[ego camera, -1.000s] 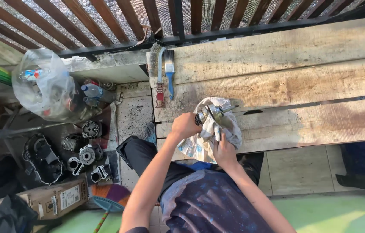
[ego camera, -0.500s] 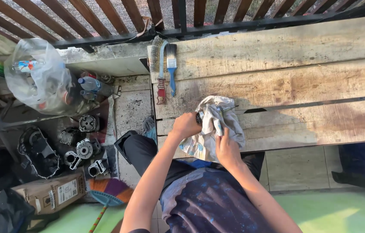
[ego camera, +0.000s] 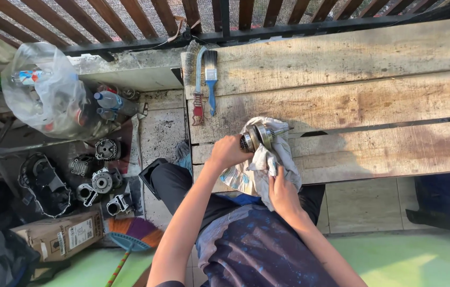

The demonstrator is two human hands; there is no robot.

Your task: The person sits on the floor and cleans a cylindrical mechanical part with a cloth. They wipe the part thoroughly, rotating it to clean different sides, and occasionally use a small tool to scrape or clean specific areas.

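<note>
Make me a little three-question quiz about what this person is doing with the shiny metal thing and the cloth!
1. True or false: the left hand grips one end of the metal gear shaft.
2. What does the right hand hold? A) the blue brush B) the white rag C) the cardboard box
3. Fill in: the blue brush lies on the wooden ____.

Key
1. True; the shaft sits over the plank bench, partly wrapped in cloth.
2. B, the white rag, which drapes under the shaft.
3. Bench; it lies beside a wire brush, apart from both hands.
</note>
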